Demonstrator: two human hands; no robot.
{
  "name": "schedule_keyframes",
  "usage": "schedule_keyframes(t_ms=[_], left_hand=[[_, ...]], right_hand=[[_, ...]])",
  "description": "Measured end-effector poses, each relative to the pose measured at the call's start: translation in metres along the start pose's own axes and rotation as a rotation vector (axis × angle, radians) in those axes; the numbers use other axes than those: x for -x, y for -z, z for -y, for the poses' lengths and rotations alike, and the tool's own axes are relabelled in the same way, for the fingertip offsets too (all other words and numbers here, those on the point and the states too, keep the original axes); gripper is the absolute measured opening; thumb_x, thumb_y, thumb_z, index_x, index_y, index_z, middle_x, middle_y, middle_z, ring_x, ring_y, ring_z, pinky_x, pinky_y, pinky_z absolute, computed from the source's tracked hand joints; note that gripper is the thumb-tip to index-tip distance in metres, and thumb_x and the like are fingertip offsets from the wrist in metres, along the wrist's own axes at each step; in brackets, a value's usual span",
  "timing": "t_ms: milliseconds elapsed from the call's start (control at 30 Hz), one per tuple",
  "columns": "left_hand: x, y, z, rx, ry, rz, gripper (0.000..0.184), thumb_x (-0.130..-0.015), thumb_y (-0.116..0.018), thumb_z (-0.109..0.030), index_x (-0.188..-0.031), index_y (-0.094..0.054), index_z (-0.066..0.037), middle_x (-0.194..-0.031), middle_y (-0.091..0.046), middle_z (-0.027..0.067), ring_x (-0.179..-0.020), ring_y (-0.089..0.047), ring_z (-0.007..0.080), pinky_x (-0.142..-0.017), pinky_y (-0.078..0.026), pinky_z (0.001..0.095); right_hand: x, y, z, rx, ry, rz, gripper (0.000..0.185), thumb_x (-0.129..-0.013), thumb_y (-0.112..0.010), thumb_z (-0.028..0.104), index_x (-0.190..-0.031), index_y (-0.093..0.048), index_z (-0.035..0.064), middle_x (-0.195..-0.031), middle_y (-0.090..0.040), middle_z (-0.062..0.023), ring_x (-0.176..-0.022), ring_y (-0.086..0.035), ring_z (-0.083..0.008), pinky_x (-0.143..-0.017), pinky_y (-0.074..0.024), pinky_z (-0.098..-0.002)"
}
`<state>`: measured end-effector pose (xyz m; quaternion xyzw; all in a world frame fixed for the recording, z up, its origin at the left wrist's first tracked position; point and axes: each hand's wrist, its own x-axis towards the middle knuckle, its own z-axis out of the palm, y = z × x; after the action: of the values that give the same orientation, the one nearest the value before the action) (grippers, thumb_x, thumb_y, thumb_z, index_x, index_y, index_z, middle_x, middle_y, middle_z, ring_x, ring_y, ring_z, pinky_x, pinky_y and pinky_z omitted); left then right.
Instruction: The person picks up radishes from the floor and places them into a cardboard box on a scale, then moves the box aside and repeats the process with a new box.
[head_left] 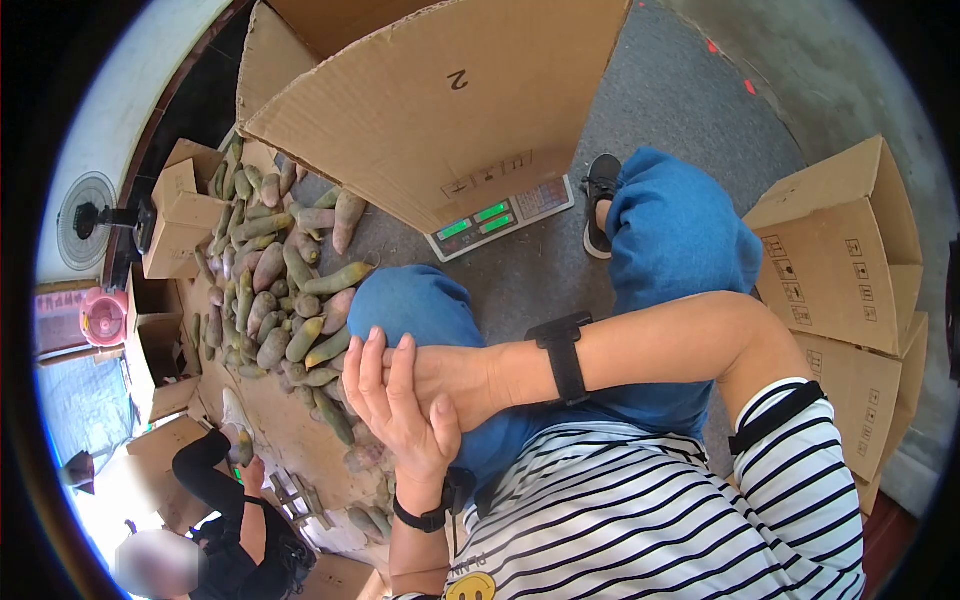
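Note:
My left hand (405, 405) lies across my right hand (462, 378), its fingers wrapped over the back of it. The right hand's fingers are hidden underneath. Both hands rest together by my denim-covered knee (405, 300). Nearest to them is a heap of long green and pinkish root vegetables (270, 320), spread over flattened cardboard. Beyond my knees a large open cardboard box (430, 110) stands on a digital scale (500, 222) with lit green displays. The inside of the box is mostly out of sight.
Folded-open cardboard boxes (835, 250) stack up at my right. More boxes (185, 215) and a fan (90, 220) stand beyond the heap. At lower left another person in black (250, 530) sits holding a vegetable (242, 447). A pink basin-like object (103, 317) is at far left.

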<state>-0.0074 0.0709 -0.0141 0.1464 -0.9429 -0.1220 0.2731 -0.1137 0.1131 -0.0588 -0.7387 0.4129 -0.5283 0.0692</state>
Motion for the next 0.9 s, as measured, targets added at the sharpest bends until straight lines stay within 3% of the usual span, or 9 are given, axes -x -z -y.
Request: schedule_keyframes(t_ms=[100,167,200,267,333,433,500,600,900], left_hand=[[0.000,0.000,-0.001,0.008,0.009,0.000,0.048,-0.086,-0.043,-0.034,-0.119,-0.059,-0.002,-0.132,-0.048,0.0224,-0.125,-0.041,0.0432,-0.103,-0.032,0.0531],[0.000,-0.001,0.001,0.011,-0.002,0.019,0.049,-0.085,-0.048,-0.034,-0.120,-0.059,-0.003,-0.132,-0.048,0.0216,-0.126,-0.040,0.0429,-0.104,-0.031,0.0530],[0.000,0.000,0.002,-0.024,0.020,0.003,0.049,-0.085,-0.048,-0.034,-0.120,-0.059,-0.003,-0.132,-0.048,0.0216,-0.126,-0.040,0.0429,-0.104,-0.031,0.0530],[0.000,0.004,0.002,-0.006,-0.019,0.039,0.049,-0.090,-0.044,-0.038,-0.120,-0.059,-0.001,-0.133,-0.048,0.0214,-0.127,-0.040,0.0414,-0.106,-0.030,0.0518],[-0.003,0.006,0.005,0.042,-0.010,0.020,0.050,-0.087,-0.050,-0.039,-0.121,-0.060,-0.003,-0.133,-0.048,0.0200,-0.127,-0.041,0.0406,-0.106,-0.030,0.0526],[0.000,0.011,0.004,0.004,0.028,-0.005,0.050,-0.083,-0.056,-0.037,-0.121,-0.060,-0.004,-0.133,-0.048,0.0198,-0.126,-0.041,0.0406,-0.105,-0.030,0.0531],[0.004,0.010,0.005,0.104,0.037,-0.021,0.056,-0.075,-0.067,-0.034,-0.123,-0.059,-0.005,-0.134,-0.047,0.0201,-0.128,-0.039,0.0407,-0.105,-0.029,0.0533],[0.009,0.008,0.005,0.131,0.060,-0.084,0.054,-0.076,-0.065,-0.032,-0.123,-0.059,-0.005,-0.133,-0.047,0.0198,-0.127,-0.041,0.0404,-0.106,-0.030,0.0518],[0.015,0.009,0.007,0.159,0.061,-0.141,0.054,-0.075,-0.068,-0.031,-0.121,-0.058,-0.005,-0.134,-0.045,0.0203,-0.126,-0.039,0.0400,-0.103,-0.034,0.0509]], right_hand=[[0.002,0.003,0.001,-0.032,-0.040,0.054,0.026,-0.071,-0.060,0.017,-0.089,-0.059,-0.0016,-0.095,-0.061,-0.0163,-0.096,-0.055,-0.0291,-0.088,-0.0449,-0.0372],[0.001,0.007,0.000,-0.183,-0.038,-0.008,0.035,-0.073,-0.058,0.019,-0.102,-0.059,-0.0008,-0.109,-0.058,-0.0185,-0.111,-0.049,-0.0330,-0.100,-0.0381,-0.0413],[0.003,0.005,0.000,-0.210,-0.006,0.007,0.035,-0.073,-0.058,0.019,-0.102,-0.059,-0.0008,-0.109,-0.058,-0.0185,-0.111,-0.049,-0.0330,-0.100,-0.0381,-0.0413],[0.009,0.001,0.000,-0.154,-0.022,-0.001,0.048,-0.075,-0.056,0.022,-0.118,-0.054,-0.0004,-0.125,-0.051,-0.0196,-0.124,-0.040,-0.0363,-0.109,-0.0288,-0.0446],[0.011,0.000,-0.002,-0.057,-0.080,0.123,0.057,-0.077,-0.055,0.026,-0.127,-0.048,-0.0003,-0.133,-0.046,-0.0189,-0.129,-0.036,-0.0356,-0.111,-0.0270,-0.0462],[0.010,0.006,0.004,-0.124,-0.098,0.129,0.060,-0.078,-0.055,0.027,-0.129,-0.045,-0.0017,-0.136,-0.044,-0.0205,-0.130,-0.035,-0.0377,-0.110,-0.0270,-0.0491],[0.000,0.011,0.006,0.016,-0.145,0.256,0.061,-0.078,-0.056,0.028,-0.130,-0.045,-0.0020,-0.136,-0.043,-0.0224,-0.130,-0.035,-0.0395,-0.109,-0.0270,-0.0506],[-0.004,0.010,0.003,0.150,-0.048,0.344,0.062,-0.078,-0.056,0.027,-0.131,-0.044,-0.0026,-0.136,-0.042,-0.0241,-0.130,-0.035,-0.0405,-0.109,-0.0275,-0.0509],[-0.016,0.000,0.006,0.077,-0.077,0.360,0.060,-0.082,-0.055,0.028,-0.132,-0.043,-0.0025,-0.139,-0.040,-0.0220,-0.132,-0.034,-0.0386,-0.110,-0.0259,-0.0499]])
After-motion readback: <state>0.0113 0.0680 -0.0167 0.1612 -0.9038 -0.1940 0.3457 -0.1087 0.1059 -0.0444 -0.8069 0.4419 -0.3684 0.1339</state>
